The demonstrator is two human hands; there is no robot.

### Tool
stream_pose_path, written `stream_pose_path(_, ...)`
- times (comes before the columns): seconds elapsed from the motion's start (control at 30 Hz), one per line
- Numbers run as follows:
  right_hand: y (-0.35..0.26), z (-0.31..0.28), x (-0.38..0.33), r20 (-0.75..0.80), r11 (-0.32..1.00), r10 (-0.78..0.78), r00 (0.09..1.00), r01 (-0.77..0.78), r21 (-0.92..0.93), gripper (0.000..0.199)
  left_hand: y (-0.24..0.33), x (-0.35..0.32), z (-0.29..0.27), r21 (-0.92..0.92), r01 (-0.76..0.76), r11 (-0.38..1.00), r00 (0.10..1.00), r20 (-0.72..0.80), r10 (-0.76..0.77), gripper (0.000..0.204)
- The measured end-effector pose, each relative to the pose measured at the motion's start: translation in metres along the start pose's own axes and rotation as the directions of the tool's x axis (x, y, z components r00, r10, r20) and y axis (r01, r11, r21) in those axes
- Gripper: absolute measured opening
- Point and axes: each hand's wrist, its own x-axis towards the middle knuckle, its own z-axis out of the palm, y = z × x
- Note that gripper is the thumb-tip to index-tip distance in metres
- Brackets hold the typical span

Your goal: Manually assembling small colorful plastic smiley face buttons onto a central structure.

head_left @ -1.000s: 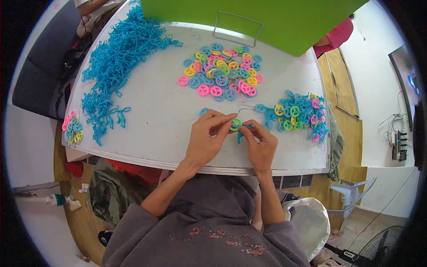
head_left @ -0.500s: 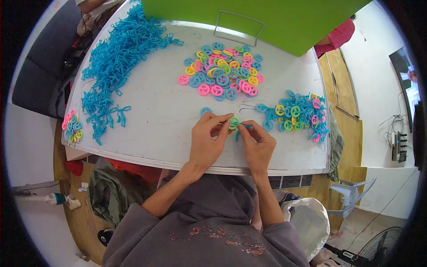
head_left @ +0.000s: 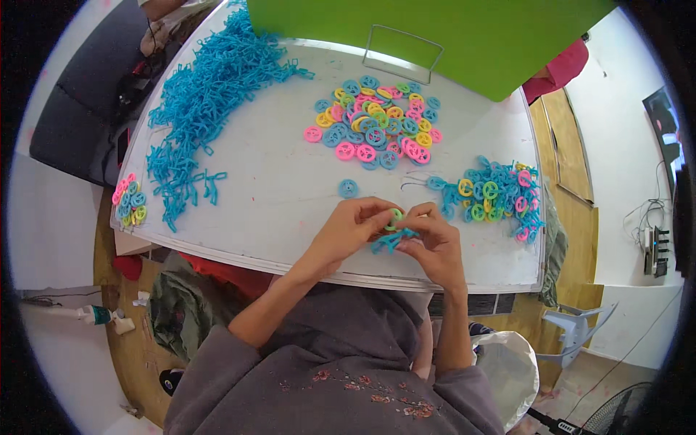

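Hands together at table edge: left hand (head_left: 353, 226) and right hand (head_left: 429, 243) pinch green ring (head_left: 395, 215) with blue strands (head_left: 388, 241).

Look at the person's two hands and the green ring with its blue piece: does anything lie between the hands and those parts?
Nothing visible does. The left hand and right hand already meet on the green ring and the blue piece below it. The lone blue ring lies apart on the white table, farther from the person.
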Motion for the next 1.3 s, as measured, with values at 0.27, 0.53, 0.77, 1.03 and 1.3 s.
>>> stream_pose_path(0.27,0.004,0.005,0.000,-0.383,0.979,-0.005,0.924,0.083,0.187,0.019,0.044,0.078,-0.029,0.870,-0.321,0.375,0.686,-0.060,0.725,0.019)
stream_pose_path(0.53,-0.003,0.014,0.005,-0.391,0.982,0.116,0.913,-0.046,0.185,0.019,0.058,0.137,-0.035,0.964,-0.199,0.177,0.835,0.072,0.546,0.017)
stream_pose_path(0.77,-0.001,0.010,0.009,-0.438,0.991,0.098,0.894,-0.045,0.130,0.019,0.049,0.134,-0.048,0.965,-0.259,0.033,0.682,0.159,0.714,0.019)
stream_pose_path(1.03,-0.005,0.014,0.009,-0.428,0.987,0.134,0.894,-0.083,0.137,0.019,0.057,0.125,-0.046,0.972,-0.234,0.014,0.773,0.177,0.609,0.018)
stream_pose_path(1.3,0.002,0.009,0.010,-0.417,0.972,-0.056,0.907,-0.046,-0.229,0.015,0.051,0.040,-0.024,0.579,-0.325,0.748,0.898,-0.058,0.436,0.010)
